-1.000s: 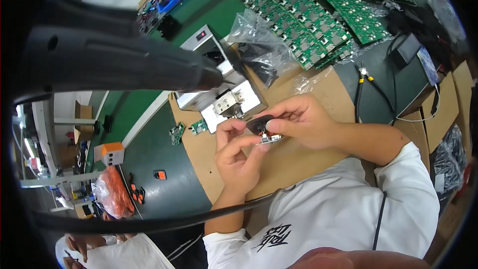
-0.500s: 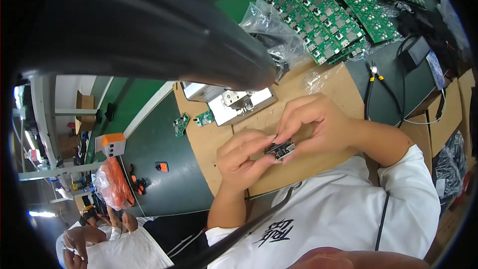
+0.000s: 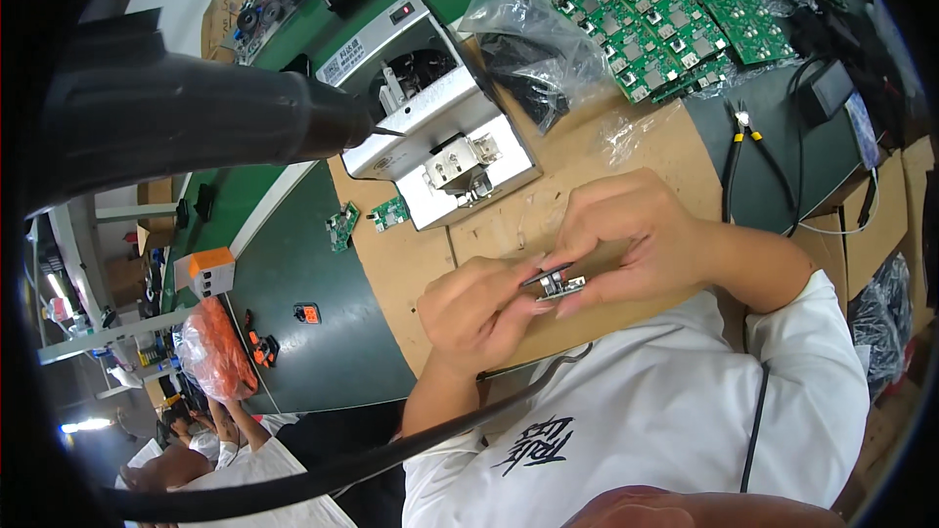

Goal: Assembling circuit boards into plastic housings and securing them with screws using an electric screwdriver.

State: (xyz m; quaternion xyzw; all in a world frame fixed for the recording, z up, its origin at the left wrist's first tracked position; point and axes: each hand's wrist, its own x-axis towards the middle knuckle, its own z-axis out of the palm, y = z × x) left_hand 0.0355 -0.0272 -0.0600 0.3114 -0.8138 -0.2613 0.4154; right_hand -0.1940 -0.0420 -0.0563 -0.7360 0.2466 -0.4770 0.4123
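Between my fingertips is a small electronic module point(image 3: 559, 286), seen nearly edge-on, with a dark flat plate above a silvery, component-covered board. My left hand point(image 3: 479, 311) pinches its left end. My right hand point(image 3: 631, 244) grips the other end between thumb and fingers. Both hands are over the brown cardboard sheet point(image 3: 587, 220). Beyond them stands a metal screw-feeder-like machine point(image 3: 465, 161) with a white front. A black cylindrical tool point(image 3: 245, 117) with a thin pointed tip hangs in front of the machine's left side, touched by neither hand.
Two small green boards point(image 3: 389, 215) lie left of the machine. Stacked green circuit panels point(image 3: 636, 20) and a clear plastic bag point(image 3: 538, 49) are at the back. Side cutters point(image 3: 743, 147) lie right. An orange-and-white box point(image 3: 205, 272) stands left, near another person's arm point(image 3: 245, 422).
The module has tilted from face-up to nearly edge-on, still in both hands. The black tool now appears farther left, uncovering more of the machine.
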